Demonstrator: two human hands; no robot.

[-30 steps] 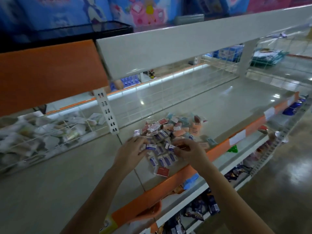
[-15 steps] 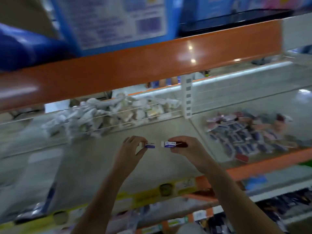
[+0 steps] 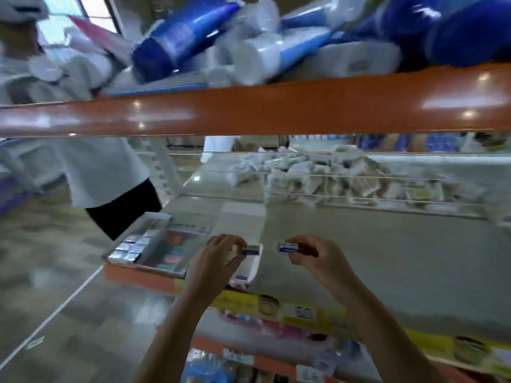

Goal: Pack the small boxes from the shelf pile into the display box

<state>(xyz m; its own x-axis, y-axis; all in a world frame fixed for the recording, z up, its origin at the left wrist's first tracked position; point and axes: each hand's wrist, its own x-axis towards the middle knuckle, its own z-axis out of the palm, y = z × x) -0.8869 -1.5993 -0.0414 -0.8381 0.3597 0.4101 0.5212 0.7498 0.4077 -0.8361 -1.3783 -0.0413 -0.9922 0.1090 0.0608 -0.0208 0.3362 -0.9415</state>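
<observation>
My left hand (image 3: 218, 261) pinches a small white and blue box (image 3: 251, 250) above the grey shelf (image 3: 387, 272). My right hand (image 3: 312, 258) pinches a second small white and blue box (image 3: 287, 247) a little to the right of it. The display box (image 3: 154, 244) lies at the shelf's left end, to the left of my left hand. It has a white rim and rows of small boxes in its left part. The pile of small boxes is out of view.
A person in a white top (image 3: 96, 170) stands to the left beyond the shelf end. An orange shelf edge (image 3: 249, 111) runs overhead with blue and white goods on it. White packets (image 3: 318, 175) lie behind a wire rail at the back.
The view has swung left, away from the pile. Both hands, each holding a small box, have travelled left along the shelf, and the display box has come into view.
</observation>
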